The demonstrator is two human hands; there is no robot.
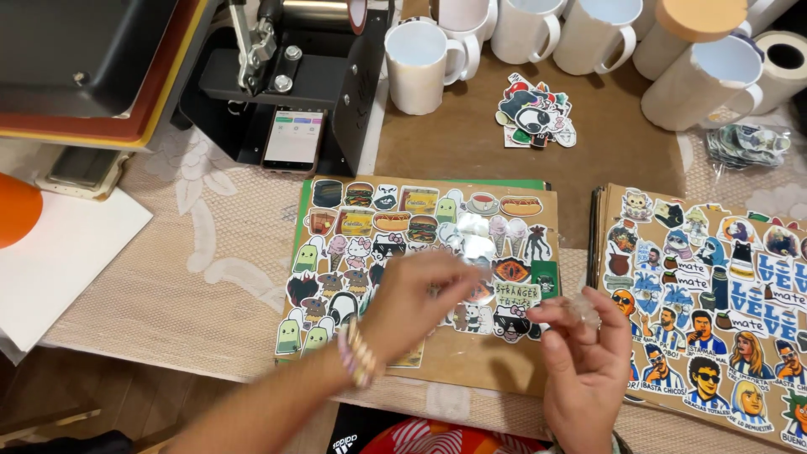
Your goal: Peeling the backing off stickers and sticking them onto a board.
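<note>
brown tabletop is holding sticker boards; left hand is hovering, blurred, grip unclear; right hand is pinching a clear scrap.

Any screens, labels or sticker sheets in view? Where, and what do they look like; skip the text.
Phone: top centre-left under the black press, upright rectangle, lit pale screen.
Sticker sheet: centre, under the left hand, brown card with green edge, colourful cartoon stickers.
Second sticker sheet: right of the right hand, brown card, mostly blue-and-white figures.
Loose sticker pile: top centre, by the white mugs.
</note>
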